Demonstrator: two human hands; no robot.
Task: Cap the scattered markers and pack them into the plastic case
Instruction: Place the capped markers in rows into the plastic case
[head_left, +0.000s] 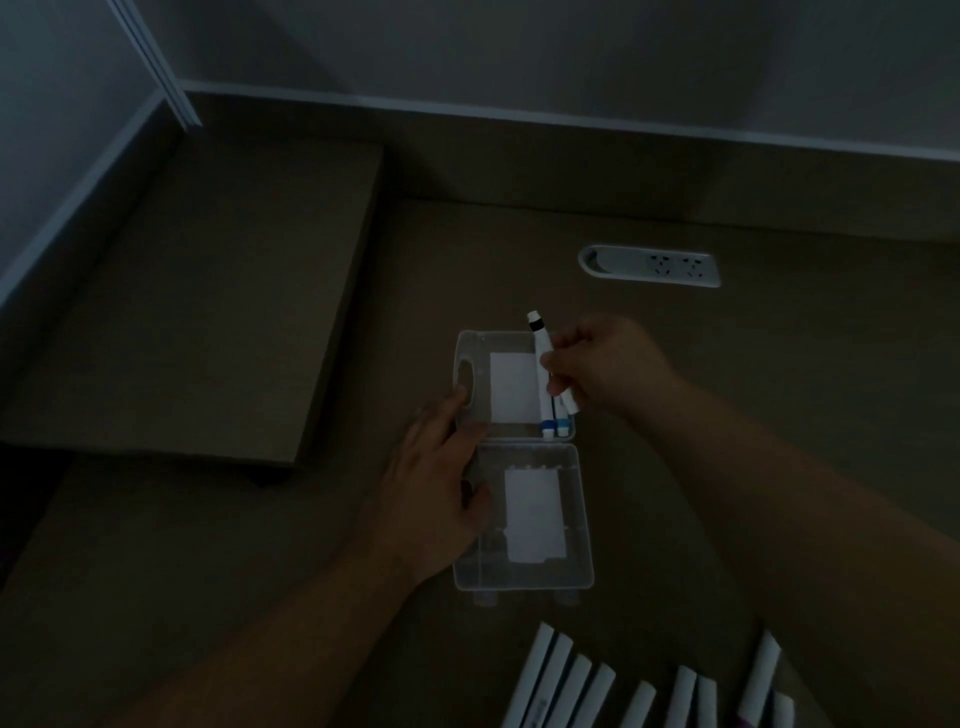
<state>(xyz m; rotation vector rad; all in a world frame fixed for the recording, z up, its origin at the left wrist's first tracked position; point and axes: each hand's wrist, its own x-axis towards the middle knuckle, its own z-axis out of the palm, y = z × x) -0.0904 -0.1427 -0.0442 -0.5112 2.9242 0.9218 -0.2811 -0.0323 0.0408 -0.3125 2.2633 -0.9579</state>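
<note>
Over the far half of the open plastic case (470, 343), pinching a bundle of white markers (543, 374) in the right hand (608, 364), blue ends dipping inside. Pressing the left hand (441, 467) flat on the case's left edge, fingers spread, gripping nothing. Near the bottom edge, lying in a row on the desk (260, 519): more markers (587, 686).

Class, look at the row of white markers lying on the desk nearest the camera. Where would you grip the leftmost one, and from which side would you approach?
Grip the leftmost marker around the middle of its barrel, coming from above. It lies flat, close against its neighbour in the row of markers, so only its top and left side are free. The right hand already holds markers at the plastic case.
</note>
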